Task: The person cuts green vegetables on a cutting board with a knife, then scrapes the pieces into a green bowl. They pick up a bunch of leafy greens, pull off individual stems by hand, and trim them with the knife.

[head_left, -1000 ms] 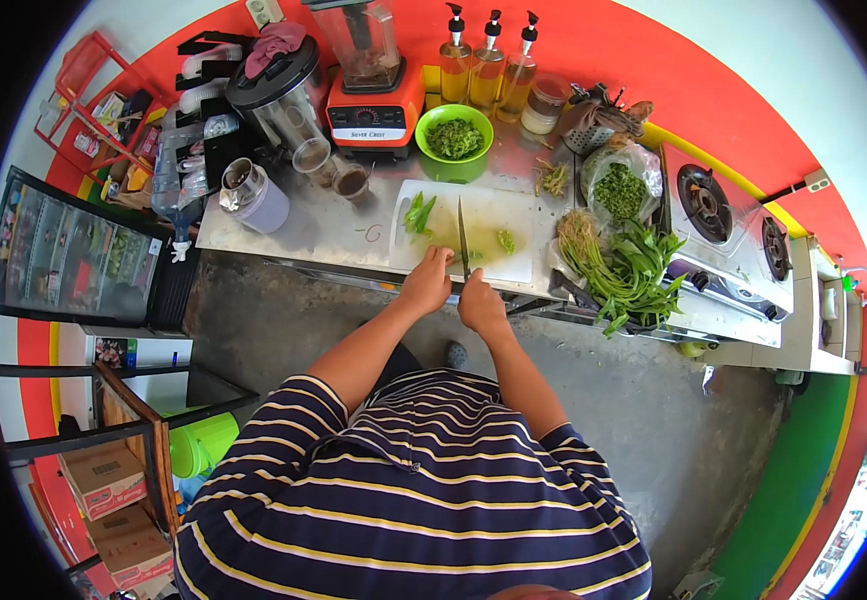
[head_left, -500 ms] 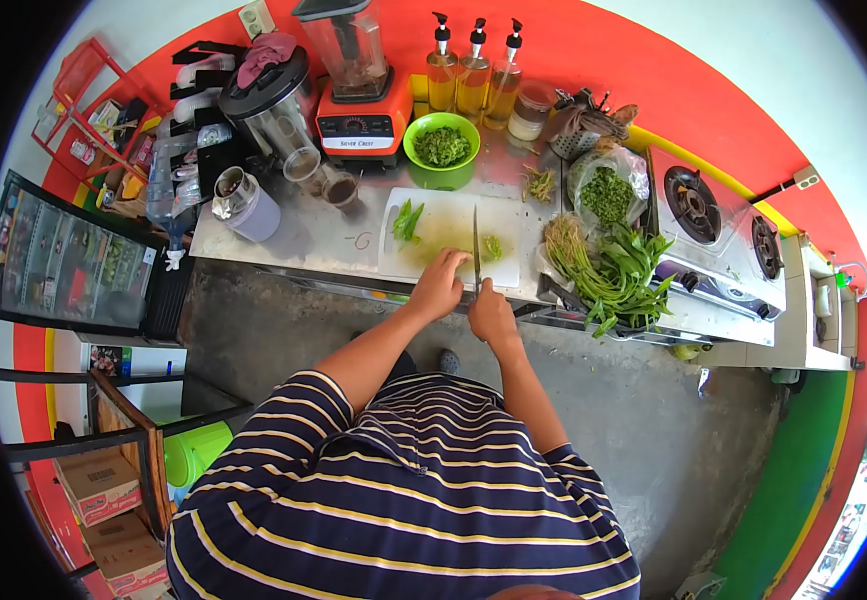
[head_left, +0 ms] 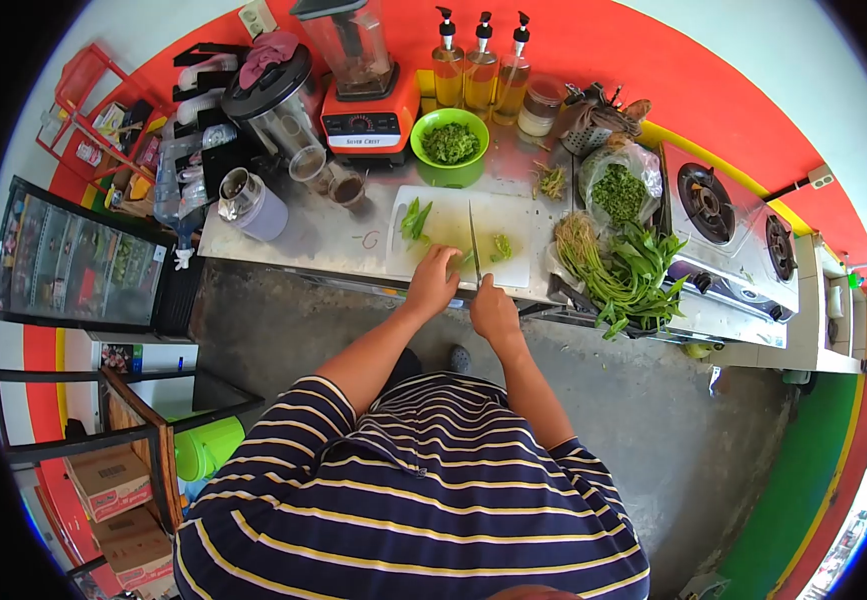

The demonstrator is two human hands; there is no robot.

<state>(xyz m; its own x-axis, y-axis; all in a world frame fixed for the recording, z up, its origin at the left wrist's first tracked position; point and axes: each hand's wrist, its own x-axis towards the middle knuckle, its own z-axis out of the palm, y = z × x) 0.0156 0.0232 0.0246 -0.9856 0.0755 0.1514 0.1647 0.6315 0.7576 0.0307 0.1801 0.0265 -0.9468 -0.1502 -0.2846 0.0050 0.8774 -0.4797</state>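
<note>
Your right hand (head_left: 495, 312) has its fingers closed around the handle of the long, narrow metal knife (head_left: 473, 240) over the white rectangular cutting board (head_left: 433, 212), while your left hand's (head_left: 434, 282) curled fingertips are beside the blade, their grip unclear.

Bare left hand (head_left: 433, 281): fingers bent, reaching forward. Bare right hand (head_left: 494, 309): closed in fist just beside left, not touching. Bare left forearm (head_left: 371, 354) and bare right forearm (head_left: 532, 387) stretched forward, converging toward hands.
</note>
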